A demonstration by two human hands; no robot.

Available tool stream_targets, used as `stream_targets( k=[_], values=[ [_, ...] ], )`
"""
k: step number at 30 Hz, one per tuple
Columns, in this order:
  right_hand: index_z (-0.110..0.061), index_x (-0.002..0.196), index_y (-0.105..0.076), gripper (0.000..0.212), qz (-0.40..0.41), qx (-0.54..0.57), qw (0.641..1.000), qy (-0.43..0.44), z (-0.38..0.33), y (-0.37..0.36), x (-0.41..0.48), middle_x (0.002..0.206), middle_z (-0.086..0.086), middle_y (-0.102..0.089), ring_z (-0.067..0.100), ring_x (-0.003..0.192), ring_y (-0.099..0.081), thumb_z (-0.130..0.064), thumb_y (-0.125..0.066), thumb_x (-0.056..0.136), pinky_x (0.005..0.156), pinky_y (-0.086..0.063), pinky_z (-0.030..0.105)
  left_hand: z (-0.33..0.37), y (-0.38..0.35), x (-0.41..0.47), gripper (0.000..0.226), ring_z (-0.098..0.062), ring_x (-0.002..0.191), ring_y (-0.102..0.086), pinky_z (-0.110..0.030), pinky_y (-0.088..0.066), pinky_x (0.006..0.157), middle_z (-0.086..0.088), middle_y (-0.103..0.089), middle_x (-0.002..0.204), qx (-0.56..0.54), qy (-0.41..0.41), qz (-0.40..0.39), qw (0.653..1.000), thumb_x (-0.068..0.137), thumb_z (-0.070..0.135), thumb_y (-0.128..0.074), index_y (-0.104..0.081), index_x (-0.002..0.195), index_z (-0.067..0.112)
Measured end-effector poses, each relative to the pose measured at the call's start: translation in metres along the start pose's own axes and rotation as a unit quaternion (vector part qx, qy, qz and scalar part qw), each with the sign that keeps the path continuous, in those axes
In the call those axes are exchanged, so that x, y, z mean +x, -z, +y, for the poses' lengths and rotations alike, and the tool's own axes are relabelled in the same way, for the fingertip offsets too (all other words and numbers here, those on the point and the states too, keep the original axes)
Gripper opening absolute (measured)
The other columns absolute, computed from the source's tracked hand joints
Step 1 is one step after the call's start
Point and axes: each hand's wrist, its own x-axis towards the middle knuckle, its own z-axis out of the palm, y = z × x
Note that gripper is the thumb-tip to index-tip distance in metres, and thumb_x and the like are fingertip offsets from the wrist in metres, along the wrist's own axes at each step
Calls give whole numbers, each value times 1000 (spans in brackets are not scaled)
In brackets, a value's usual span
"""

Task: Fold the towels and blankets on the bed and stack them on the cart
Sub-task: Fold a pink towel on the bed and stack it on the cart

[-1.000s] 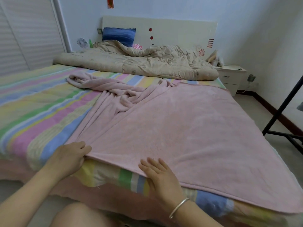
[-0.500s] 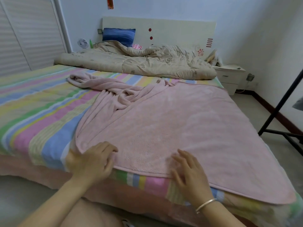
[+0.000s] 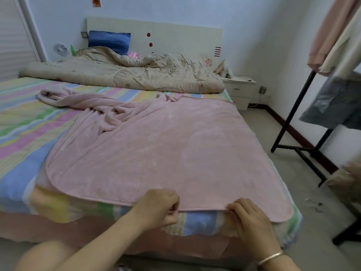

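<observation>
A large pink blanket [image 3: 166, 145] lies spread over the right half of the bed, flat near me and bunched into folds toward the far left. Its near hem runs along the bed's front edge. My left hand [image 3: 158, 207] pinches that hem with curled fingers. My right hand [image 3: 249, 220], a bangle on its wrist, rests fingers-down on the same hem a little to the right. A crumpled beige quilt [image 3: 125, 75] lies across the head of the bed. No cart is in view.
The bed has a striped pastel sheet [image 3: 25, 122]. A blue pillow [image 3: 109, 42] leans on the headboard. A white nightstand [image 3: 241, 89] stands at the far right. A black clothes rack [image 3: 293, 114] with hanging garments [image 3: 336, 36] stands on the floor at right.
Both hands have slid to the right along the blanket's near hem, and the view has shifted right with them. The left hand's fingers have curled onto the hem.
</observation>
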Motion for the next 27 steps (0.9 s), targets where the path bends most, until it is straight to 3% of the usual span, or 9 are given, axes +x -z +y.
stream_targets(
  k=[2, 5, 8, 10, 12, 14, 19, 23, 27],
  values=[
    [-22, 85, -66, 31, -31, 34, 999, -18, 4, 10, -4, 84, -8, -57, 16, 76, -54, -38, -42, 97, 64, -41, 27, 5, 2, 8, 3, -7, 53, -46, -17, -33, 48, 10, -54, 64, -23, 0, -27, 999, 68, 30, -51, -51, 66, 27],
    [-28, 82, -62, 21, -101, 57, 992, -59, 13, 18, -9, 81, -16, -54, 6, 76, -53, -41, -50, 92, 64, -41, 22, 7, 1, 15, 28, -9, 53, -46, -22, -38, 52, 6, -51, 58, -16, 37, -53, 998, 81, 42, -48, -47, 61, 23],
    [-28, 82, -62, 9, -44, 49, 977, -202, 30, 21, -12, 80, -12, -57, 11, 75, -56, -22, -69, 84, 66, -48, 30, 11, -4, 21, 44, -11, 52, -46, -27, -39, 52, 4, -47, 56, -22, 78, -10, 997, 88, 53, -36, -46, 61, 21],
    [-19, 88, -65, 12, -4, -22, 950, -313, 50, 24, -15, 90, 2, -61, 26, 84, -57, -13, -71, 80, 72, -49, 40, 17, -9, 26, 38, -8, 55, -50, -27, -42, 52, 9, -51, 62, -41, 101, 45, 993, 87, 53, -34, -52, 68, 26],
    [-10, 105, -64, 23, -22, -74, 900, -429, 72, 28, -17, 106, 16, -59, 37, 98, -53, -21, -66, 85, 82, -46, 44, 22, -13, 31, 25, -6, 66, -54, -26, -46, 56, 13, -55, 74, -54, 114, 84, 988, 85, 47, -40, -57, 81, 29],
    [-4, 116, -59, 35, -48, -28, 859, -509, 88, 30, -20, 113, 25, -57, 42, 101, -55, -24, -64, 87, 84, -46, 46, 24, -18, 36, 19, -9, 78, -55, -28, -47, 63, 12, -57, 85, -60, 110, 90, 988, 84, 41, -46, -59, 89, 28],
    [-13, 111, -55, 22, -56, 13, 839, -541, 93, 35, -21, 105, 23, -65, 40, 93, -62, -22, -57, 91, 69, -42, 37, 26, -20, 46, 23, -13, 91, -56, -27, -46, 74, 10, -60, 96, -72, 107, 30, 991, 85, 36, -47, -62, 100, 27],
    [-16, 112, -52, 23, -106, -28, 798, -593, 91, 43, -20, 114, 21, -62, 38, 101, -60, -23, -51, 91, 82, -47, 40, 25, -14, 45, 19, -9, 93, -57, -28, -48, 79, 9, -60, 101, -116, 135, 11, 984, 89, 29, -53, -63, 106, 25],
    [-13, 129, -52, 39, -81, -108, 854, -502, 68, 38, 13, 135, 17, -49, 37, 123, -43, -30, -48, 94, 102, -35, 43, 9, -3, 39, 18, 1, 77, -53, -26, -46, 74, 14, -54, 99, -142, 166, 30, 975, 90, 26, -52, -60, 106, 30]
  ],
)
